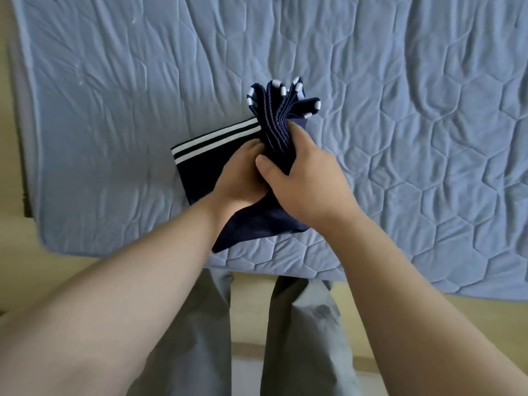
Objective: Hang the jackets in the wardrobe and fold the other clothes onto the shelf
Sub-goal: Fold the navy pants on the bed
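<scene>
Bunched navy garment gripped by right hand, left hand clutching its folded part, above bed

The left hand and right hand grip a navy garment on the blue mattress.

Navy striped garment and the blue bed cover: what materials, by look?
Dark navy folded garment with white stripes: matte knit, probably sportswear fabric; ribbed edges show where the right hand bunches it. Light blue quilted bed cover: soft padded textile, slight sheen; stitched hexagons and wrinkles.
</scene>
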